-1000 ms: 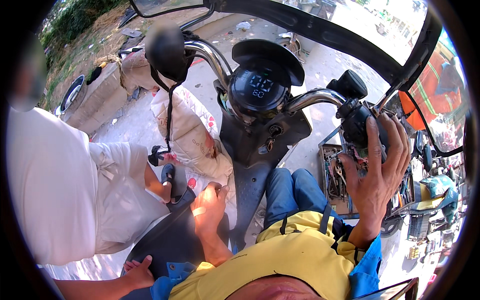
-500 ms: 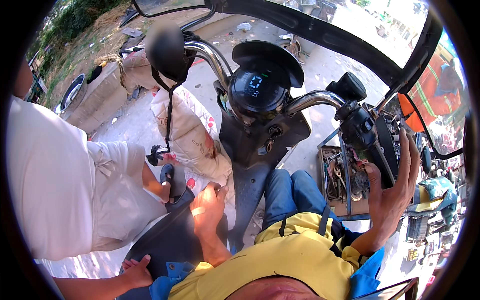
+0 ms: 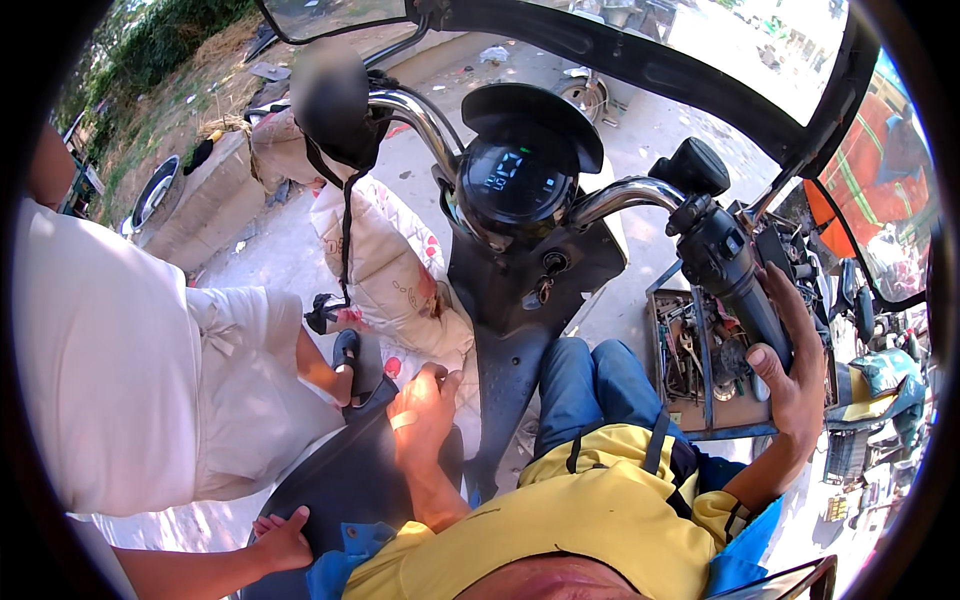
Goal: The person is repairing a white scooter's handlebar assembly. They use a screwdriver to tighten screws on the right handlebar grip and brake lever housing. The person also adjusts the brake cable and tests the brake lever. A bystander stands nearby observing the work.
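Observation:
Beside the black right handlebar grip [image 3: 752,305] is my right hand [image 3: 797,375], its fingers stretched out along the grip's outer side and its thumb apart near the grip's end. The hand is open and not wrapped round the grip. My left hand [image 3: 424,408] is closed and low, over the front of the dark scooter seat [image 3: 370,470], beside a padded cream cover [image 3: 390,265] with red prints. What its fingers hold, if anything, is hidden. Between the handlebars the round display [image 3: 518,188] is lit. A key [image 3: 541,291] hangs in the switch below it.
At left stands a person in white clothes [image 3: 110,360], one hand [image 3: 285,540] on the seat. Tools lie in a tray [image 3: 735,412] at the right. A dark-framed windshield [image 3: 640,55] crosses the top. Behind the left handlebar runs a concrete kerb [image 3: 200,205].
My right hand has come down and in, from raised beside the grip to close against its outer side. My left hand stays closed in about the same place. The view has shifted slightly.

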Action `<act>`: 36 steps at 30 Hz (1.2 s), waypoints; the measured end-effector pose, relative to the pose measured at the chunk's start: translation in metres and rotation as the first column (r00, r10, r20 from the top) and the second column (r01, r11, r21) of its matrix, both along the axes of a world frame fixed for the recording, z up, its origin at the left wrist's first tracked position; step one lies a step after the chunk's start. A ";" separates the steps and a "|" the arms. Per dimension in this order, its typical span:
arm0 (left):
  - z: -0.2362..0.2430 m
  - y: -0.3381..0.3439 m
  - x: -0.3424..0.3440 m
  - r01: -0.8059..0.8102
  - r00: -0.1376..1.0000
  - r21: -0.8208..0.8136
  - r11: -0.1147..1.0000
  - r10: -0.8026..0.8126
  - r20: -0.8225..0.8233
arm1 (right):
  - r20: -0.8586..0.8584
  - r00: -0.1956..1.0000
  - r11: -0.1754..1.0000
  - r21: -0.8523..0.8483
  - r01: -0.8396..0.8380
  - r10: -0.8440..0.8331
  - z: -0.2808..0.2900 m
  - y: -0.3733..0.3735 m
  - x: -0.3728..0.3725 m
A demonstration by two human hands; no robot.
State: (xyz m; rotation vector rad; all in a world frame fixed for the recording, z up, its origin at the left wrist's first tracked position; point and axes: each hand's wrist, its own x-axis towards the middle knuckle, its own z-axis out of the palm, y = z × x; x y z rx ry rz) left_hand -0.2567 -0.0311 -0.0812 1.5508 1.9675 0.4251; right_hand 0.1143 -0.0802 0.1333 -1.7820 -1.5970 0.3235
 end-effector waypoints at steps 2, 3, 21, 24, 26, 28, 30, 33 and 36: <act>0.000 0.000 0.000 0.002 1.000 -0.006 1.000 -0.002 0.006 | -0.056 0.998 0.999 0.027 -0.038 0.039 -0.002 0.000 0.000; -0.001 0.000 0.000 0.003 1.000 0.004 1.000 -0.003 0.004 | -0.058 0.998 0.999 0.026 -0.038 0.040 -0.001 0.000 0.000; -0.004 -0.001 0.000 0.010 1.000 0.034 0.999 -0.010 -0.012 | -0.108 0.994 0.997 0.077 0.021 -0.013 -0.008 -0.002 -0.007; -0.005 0.000 -0.001 0.009 1.000 0.038 0.999 -0.009 -0.011 | -0.328 0.937 0.980 -0.194 0.054 -0.117 0.003 -0.008 -0.007; -0.002 0.000 0.001 0.011 1.000 0.032 0.999 -0.010 -0.007 | -0.165 0.985 0.999 -0.034 0.041 -0.046 -0.004 -0.008 -0.004; -0.004 0.000 0.000 0.009 1.000 0.053 0.999 -0.009 0.000 | -0.057 0.998 0.998 0.063 0.025 -0.021 -0.007 -0.008 -0.004; -0.004 0.000 0.001 0.005 1.000 0.062 0.998 -0.005 0.001 | -0.011 1.000 0.995 0.099 0.030 -0.029 -0.007 -0.008 -0.008; -0.002 -0.001 0.001 -0.004 1.000 0.056 0.998 0.004 -0.006 | 0.107 0.992 0.988 0.145 0.056 -0.072 -0.009 -0.009 -0.014; -0.003 -0.001 0.001 -0.003 1.000 0.047 0.999 0.003 -0.008 | 0.292 0.947 0.963 0.264 0.056 -0.135 -0.016 -0.009 -0.017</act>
